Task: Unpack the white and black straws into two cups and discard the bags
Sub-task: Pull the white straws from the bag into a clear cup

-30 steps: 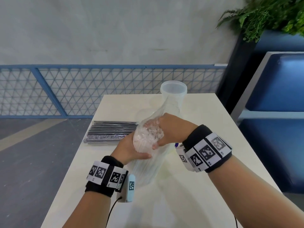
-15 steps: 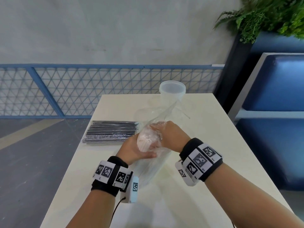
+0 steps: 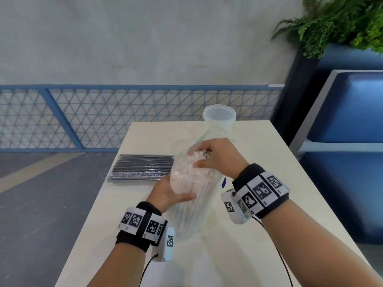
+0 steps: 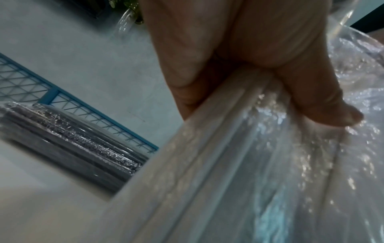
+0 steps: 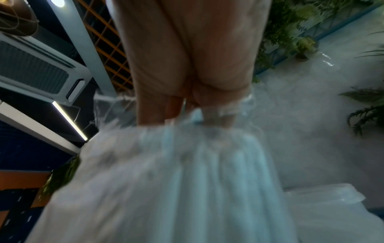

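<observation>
A clear plastic bag of white straws (image 3: 189, 195) stands tilted on the cream table (image 3: 259, 245) in front of me. My left hand (image 3: 165, 193) grips the bundle through the bag from the left, thumb across the front (image 4: 324, 105). My right hand (image 3: 215, 158) reaches into the bag's open top and pinches the upper ends of the white straws (image 5: 207, 115). A bag of black straws (image 3: 143, 169) lies flat to the left. One translucent cup (image 3: 219, 119) stands at the far edge, and the rim of a second clear cup (image 3: 180, 145) shows behind the bag.
A blue mesh railing (image 3: 103, 119) runs behind the table. A blue padded bench (image 3: 348, 141) and a dark planter with ferns (image 3: 342, 21) stand to the right. The floor drops away left of the table edge.
My right hand has shifted from the bag's near side up onto the straw tops. The bundle has tipped a little more upright, and the left hand keeps its grip.
</observation>
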### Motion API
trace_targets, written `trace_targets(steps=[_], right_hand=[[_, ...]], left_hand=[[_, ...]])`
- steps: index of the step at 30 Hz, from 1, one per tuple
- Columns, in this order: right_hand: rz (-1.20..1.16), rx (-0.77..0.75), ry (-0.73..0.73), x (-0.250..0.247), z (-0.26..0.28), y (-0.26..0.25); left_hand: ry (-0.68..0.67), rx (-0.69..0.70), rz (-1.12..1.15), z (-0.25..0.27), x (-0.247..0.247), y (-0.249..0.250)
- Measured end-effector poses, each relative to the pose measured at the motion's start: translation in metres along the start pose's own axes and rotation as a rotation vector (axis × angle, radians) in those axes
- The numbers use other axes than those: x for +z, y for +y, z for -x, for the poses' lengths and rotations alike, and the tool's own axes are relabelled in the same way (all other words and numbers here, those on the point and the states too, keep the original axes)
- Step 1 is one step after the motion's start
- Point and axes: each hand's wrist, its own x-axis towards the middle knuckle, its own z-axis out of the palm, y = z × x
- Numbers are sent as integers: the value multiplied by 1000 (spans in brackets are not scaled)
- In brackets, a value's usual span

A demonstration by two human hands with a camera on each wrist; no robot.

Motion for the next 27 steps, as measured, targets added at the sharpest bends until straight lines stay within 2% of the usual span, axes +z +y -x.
trace_targets(steps=[4,6,10,12,15,19,22,25,27], right_hand=[[-168,-22,126,-12,-4,-3],[-257,-5,239,-7,-3,-2],[-387,88,549,33,12,4],[-422,146,643,53,20,6],[-421,249,547,61,22,8],[-393,308,399,49,14,8],[-346,275,322,47,13,10],[-335,180,200,53,16,8],[-354,123,179,57,16,6]], left_hand=[[6,-3,-2,2,-4,-2],[35,-6,18,3,-6,-3],[159,-13,63,2,-1,-4],[212,-16,99,1,2,-5],[229,-13,140,2,5,-5],[219,-17,176,6,3,-3],[215,-7,259,12,-2,-3],[190,57,318,14,-7,6],[186,80,350,12,-8,11]])
